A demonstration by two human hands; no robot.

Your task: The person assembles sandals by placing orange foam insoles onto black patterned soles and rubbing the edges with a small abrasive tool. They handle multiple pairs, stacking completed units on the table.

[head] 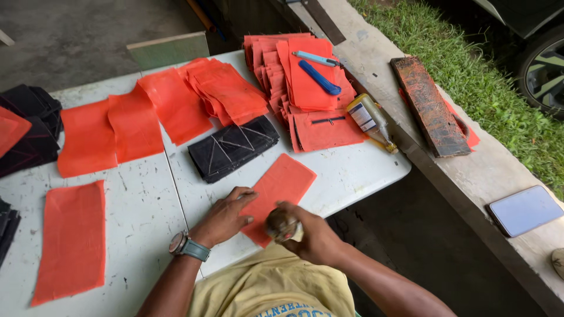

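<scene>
Low in the frame's centre, the left hand lies flat, pinning an orange fabric piece to the worktop; the right hand grips a small glue bottle. Squeezing carelessly could smear glue beyond the edge.

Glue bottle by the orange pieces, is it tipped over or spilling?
Yes, the glue bottle lies on its side near the table edge, nozzle pointing outward. No spill shows. Otherwise things look orderly: the left hand presses an orange piece flat while the right hand grips a small round thing.
</scene>
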